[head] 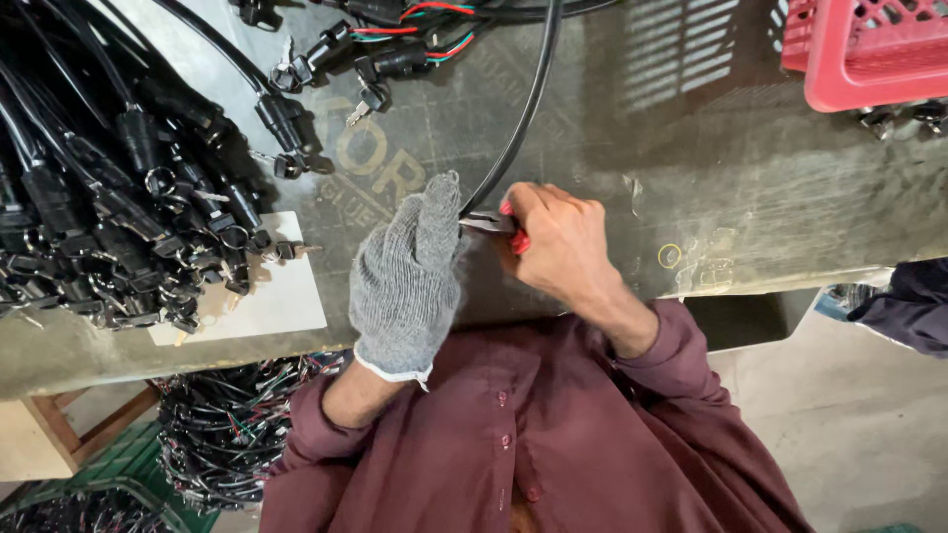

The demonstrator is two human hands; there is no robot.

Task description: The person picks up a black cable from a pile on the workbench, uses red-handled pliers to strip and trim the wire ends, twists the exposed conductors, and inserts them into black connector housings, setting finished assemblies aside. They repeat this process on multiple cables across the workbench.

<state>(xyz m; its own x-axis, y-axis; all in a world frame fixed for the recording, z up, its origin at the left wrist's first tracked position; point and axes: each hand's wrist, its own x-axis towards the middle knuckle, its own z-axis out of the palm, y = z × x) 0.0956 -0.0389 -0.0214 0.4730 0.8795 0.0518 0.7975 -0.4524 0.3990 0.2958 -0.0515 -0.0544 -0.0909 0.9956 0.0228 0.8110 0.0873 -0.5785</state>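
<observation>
At the bench (750,197) edge, the gloved left hand (407,281) pinched a thin, bendy black cable (513,138) near its end; the bare right hand (558,242) gripped red-handled pliers (499,225).

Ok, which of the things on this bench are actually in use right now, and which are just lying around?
In use:
- left hand, gloved, pinching the black cable
- right hand gripping the red-handled pliers at the cable's end

Lying about:
- pile of black key switches
- loose switches with coloured wires
- red crate
- white card
</observation>
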